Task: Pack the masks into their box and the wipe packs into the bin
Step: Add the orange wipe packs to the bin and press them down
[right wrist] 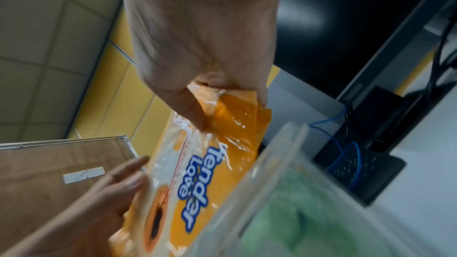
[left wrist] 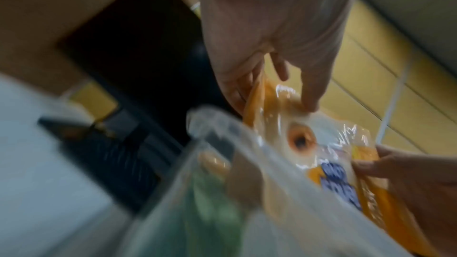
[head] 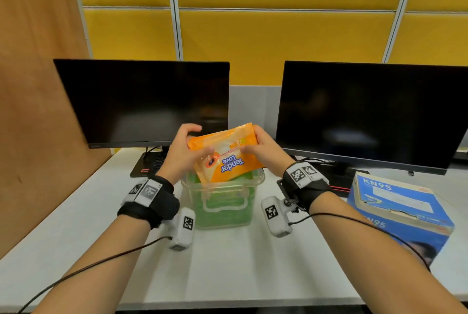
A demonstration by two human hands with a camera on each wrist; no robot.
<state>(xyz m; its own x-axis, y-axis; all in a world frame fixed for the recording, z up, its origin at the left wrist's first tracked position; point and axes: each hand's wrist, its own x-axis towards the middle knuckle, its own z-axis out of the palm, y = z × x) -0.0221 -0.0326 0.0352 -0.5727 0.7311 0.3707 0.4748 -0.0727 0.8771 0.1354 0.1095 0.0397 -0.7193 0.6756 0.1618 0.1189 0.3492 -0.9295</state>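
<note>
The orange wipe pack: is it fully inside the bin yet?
No. The orange wipe pack, tilted, sticks above the bin rim, both hands holding it.

Head view from above, facing the desk; both wrist views close, sharing the orange wipe pack (head: 226,152).

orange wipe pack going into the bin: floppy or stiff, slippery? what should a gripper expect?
Probably soft rather than rigid: the orange wipe pack sags and creases where the right hand pinches its end. Its glossy film shows bright glare in the right wrist view, so likely slippery. The left hand steadies the other end over the clear bin, hinting that one grip lets it droop.
</note>
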